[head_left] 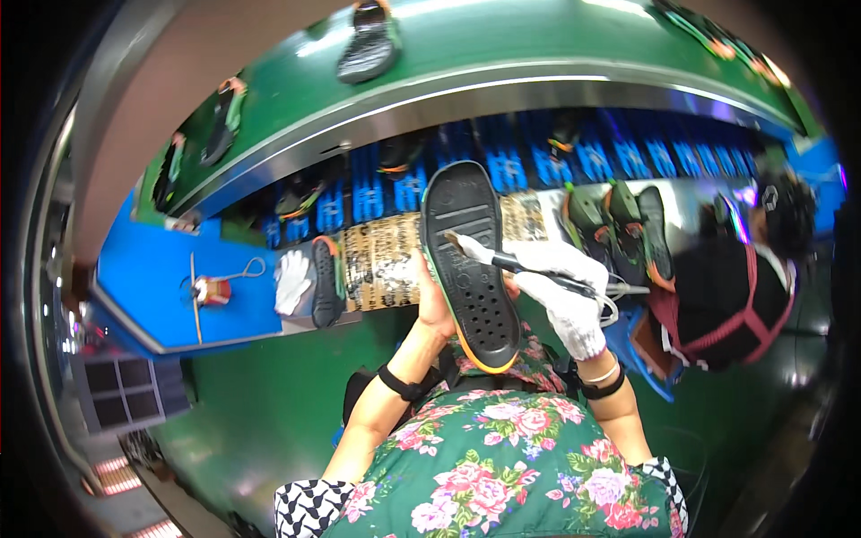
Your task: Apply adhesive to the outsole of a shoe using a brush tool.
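A black shoe sole (468, 224) with an orange rim at its heel end is held upright before me, its holed, grooved face toward me. My bare left hand (434, 300) is closed on the sole's left edge, near its middle. My right hand (572, 305), in a white knit glove, is closed round a brush (507, 261) with a dark handle. The pale brush tip lies over the middle of the sole; whether it touches cannot be made out. Some right fingers are at the sole's right edge, partly hidden.
A shoe sole (326, 285) and a white glove (292, 282) lie left on the ledge. A small red tin (213, 290) with a stick across it stands on a blue table (148, 278). Ahead runs a green conveyor (466, 54) carrying shoes. Shoes (619, 224) stand right, near another person (731, 300).
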The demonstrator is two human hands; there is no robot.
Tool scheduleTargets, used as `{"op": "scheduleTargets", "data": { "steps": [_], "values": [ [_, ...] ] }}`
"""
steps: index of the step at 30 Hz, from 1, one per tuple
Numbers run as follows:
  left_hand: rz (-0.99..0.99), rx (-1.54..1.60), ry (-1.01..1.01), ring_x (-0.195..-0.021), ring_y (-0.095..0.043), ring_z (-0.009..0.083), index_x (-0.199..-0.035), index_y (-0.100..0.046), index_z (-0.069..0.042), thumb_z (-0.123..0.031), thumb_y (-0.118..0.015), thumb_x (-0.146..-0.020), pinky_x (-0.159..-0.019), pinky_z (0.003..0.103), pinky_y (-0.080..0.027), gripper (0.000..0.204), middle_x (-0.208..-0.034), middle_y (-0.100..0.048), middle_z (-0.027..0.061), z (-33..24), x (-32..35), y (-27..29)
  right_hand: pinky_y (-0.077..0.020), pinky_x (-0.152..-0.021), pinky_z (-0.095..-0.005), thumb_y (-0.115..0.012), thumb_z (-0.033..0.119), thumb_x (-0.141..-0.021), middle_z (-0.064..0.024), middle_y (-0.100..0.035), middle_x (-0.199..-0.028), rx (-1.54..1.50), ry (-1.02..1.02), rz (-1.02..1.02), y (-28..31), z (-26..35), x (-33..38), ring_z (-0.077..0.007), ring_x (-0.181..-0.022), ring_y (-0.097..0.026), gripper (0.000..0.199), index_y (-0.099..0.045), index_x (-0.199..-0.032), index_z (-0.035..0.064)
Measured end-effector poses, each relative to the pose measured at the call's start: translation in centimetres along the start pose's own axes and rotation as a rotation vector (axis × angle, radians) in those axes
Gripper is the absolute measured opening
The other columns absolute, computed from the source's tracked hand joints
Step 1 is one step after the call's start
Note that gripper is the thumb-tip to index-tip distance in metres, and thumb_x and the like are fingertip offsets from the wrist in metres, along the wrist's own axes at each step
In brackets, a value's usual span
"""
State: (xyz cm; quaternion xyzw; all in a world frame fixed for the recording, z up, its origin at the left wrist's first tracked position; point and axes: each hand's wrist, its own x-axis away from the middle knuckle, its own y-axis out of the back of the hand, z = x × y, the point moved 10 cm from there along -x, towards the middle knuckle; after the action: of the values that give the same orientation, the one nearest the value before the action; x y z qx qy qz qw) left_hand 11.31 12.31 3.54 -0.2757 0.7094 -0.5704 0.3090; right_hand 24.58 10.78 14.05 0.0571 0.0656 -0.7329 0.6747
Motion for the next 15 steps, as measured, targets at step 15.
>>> {"op": "scheduleTargets", "data": {
  "steps": [15],
  "values": [
    [-0.336, -0.236, 0.097, -0.142, -0.05, 0.0302, -0.161, -0.04, -0.018, -0.083, -0.03, -0.099, -0.12, 0.049, -0.039, 0.091, -0.16, -0.049, 0.0056, 6.3, 0.5, 4.8, -0.0575, -0.073, -0.0341, -0.08, -0.003, -0.079, -0.0139, -0.076, -0.099, 0.554, 0.637, -0.295, 3.8, 5.9, 4.2, -0.0263, -0.085, -0.074, 0.022, -0.077, -0.101, 0.0006]
  ]
}}
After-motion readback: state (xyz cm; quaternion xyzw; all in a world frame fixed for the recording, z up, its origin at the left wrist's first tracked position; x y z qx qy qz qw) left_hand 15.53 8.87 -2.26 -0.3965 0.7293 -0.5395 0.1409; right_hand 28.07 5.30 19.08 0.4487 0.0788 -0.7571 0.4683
